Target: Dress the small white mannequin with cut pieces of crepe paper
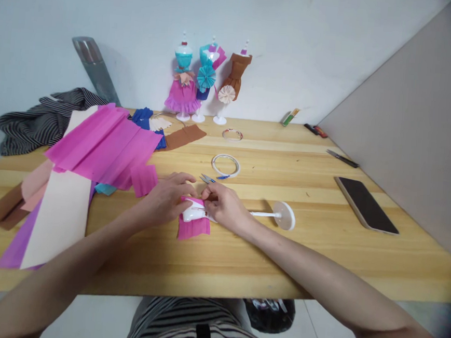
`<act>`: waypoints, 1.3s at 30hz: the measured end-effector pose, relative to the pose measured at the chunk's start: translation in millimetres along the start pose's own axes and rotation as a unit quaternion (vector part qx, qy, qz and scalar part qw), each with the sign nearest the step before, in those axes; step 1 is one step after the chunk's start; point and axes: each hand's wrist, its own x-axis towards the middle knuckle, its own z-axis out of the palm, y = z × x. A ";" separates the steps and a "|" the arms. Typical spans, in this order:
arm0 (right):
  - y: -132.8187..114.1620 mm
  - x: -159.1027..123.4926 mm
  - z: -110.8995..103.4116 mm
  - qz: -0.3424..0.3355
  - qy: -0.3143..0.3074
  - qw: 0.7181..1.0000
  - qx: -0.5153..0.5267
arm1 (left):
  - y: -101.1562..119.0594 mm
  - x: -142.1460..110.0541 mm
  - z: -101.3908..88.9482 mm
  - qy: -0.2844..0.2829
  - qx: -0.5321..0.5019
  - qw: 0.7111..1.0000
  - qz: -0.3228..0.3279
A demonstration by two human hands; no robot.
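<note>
Head view: left grip (168,196) and right grip (225,206) hold one mannequin (192,215), three dressed mannequins (206,77) behind.

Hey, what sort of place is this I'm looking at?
Probably a craft workspace: three dressed miniature mannequins stand by the wall, colourful crepe-like sheets are piled on the wooden table, and the left hand and right hand are at a pink piece against another, white mannequin.
</note>
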 end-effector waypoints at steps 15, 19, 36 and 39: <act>2.4 -11.1 -18.7 -0.136 -0.004 0.991 0.010 | 10.6 -2.3 14.2 -0.024 0.067 0.994 0.088; 5.7 -19.5 -23.9 -0.216 -0.022 0.974 -0.063 | 11.9 -1.0 12.5 -0.025 0.079 0.991 0.103; 6.9 -35.3 -31.5 -0.246 -0.062 0.961 -0.111 | 7.5 -3.7 12.9 -0.035 0.059 0.993 0.094; 4.8 -39.6 -24.9 -0.249 -0.064 0.953 -0.159 | 9.2 -2.6 9.7 -0.039 0.043 0.995 0.082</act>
